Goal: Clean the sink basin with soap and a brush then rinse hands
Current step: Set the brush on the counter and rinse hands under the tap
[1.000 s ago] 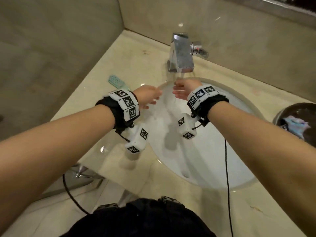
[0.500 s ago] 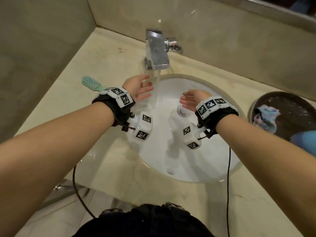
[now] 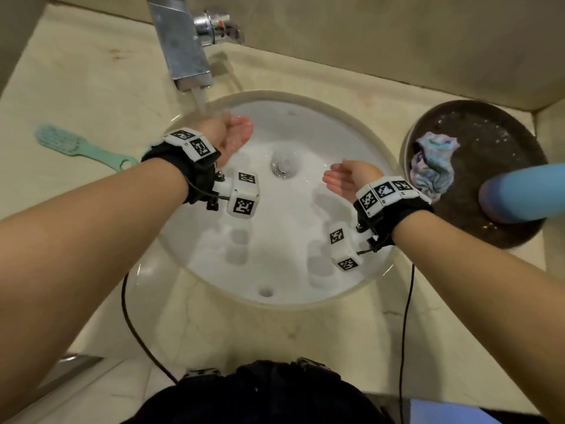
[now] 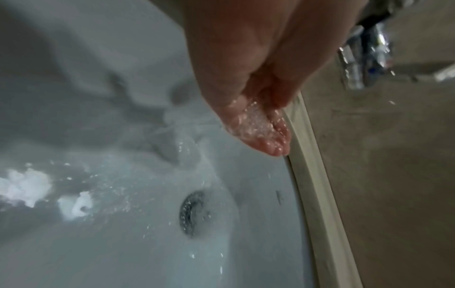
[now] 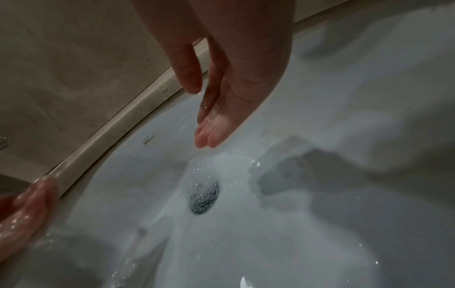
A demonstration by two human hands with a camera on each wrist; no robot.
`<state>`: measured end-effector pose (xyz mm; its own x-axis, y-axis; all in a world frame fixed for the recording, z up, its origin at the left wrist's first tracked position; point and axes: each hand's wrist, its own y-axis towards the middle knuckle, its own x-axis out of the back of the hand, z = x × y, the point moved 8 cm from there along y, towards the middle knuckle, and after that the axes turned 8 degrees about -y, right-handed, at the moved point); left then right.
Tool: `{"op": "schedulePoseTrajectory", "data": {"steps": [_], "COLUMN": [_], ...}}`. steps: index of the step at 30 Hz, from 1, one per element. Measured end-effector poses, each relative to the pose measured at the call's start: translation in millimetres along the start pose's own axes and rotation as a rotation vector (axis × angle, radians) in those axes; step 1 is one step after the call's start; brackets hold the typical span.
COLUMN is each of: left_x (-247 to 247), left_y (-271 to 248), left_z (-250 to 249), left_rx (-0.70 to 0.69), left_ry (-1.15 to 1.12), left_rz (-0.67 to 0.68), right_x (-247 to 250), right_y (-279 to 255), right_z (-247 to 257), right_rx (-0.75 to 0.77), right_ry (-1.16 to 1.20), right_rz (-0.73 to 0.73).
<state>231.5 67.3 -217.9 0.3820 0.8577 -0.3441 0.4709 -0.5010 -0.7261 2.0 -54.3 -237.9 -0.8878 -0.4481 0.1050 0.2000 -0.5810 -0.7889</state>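
The round white sink basin (image 3: 305,123) has a metal drain (image 3: 283,165) at its middle and wet foam on its floor. A chrome faucet (image 3: 183,47) runs a stream of water (image 3: 200,101) onto my left hand (image 3: 237,133), which is cupped palm up with water pooling on its fingers (image 4: 258,126). My right hand (image 3: 342,179) hovers over the basin's right side, apart from the stream, with wet fingers (image 5: 211,134) straight and together, holding nothing. A teal brush (image 3: 76,146) lies on the counter left of the sink.
A dark round bowl (image 3: 513,237) right of the sink holds a crumpled cloth (image 3: 434,163) and a blue object (image 3: 526,192). Beige walls close in behind and to the left. Sensor cables hang from both wrists over the counter's front edge (image 3: 275,332).
My hands have drawn apart. The left has moved under the running water and now cups it; the right has shifted right and toward me. The view has tilted down over the basin.
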Motion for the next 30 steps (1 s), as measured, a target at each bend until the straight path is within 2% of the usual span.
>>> {"op": "schedulePoseTrajectory", "data": {"steps": [5,8,13,15,19,21,23,26,30], "left_x": [-68,-65,-17,4,46,55,53,40,13], "left_y": [-7,1,6,2,-3,-3,-5,-22,-63], "left_z": [13,18,11,1,-15,-21,-24,-20,27], "left_rx": [-0.007,-0.003,-0.029,-0.063,-0.12,-0.14,-0.135,-0.079,0.16], "left_ry": [0.17,0.236,0.196,0.085,-0.407,-0.468,-0.375,-0.077,0.441], "left_rz": [0.194,0.103,-0.037,-0.075,-0.158,-0.12,-0.036,0.066,0.314], "right_x": [3,7,-1,-8,-22,-29,-32,-35,-39], "right_y": [2,4,2,-3,-12,-16,-19,-27,-36], "right_z": [2,3,7,9,7,4,2,-2,-12], "right_rx": [0.021,0.017,0.029,0.033,0.041,0.044,0.051,0.072,0.089], "right_ry": [0.026,0.027,0.014,0.003,-0.011,-0.013,-0.004,0.01,0.025], "right_rz": [0.027,0.012,0.02,0.032,0.045,0.046,0.035,0.028,0.035]}}
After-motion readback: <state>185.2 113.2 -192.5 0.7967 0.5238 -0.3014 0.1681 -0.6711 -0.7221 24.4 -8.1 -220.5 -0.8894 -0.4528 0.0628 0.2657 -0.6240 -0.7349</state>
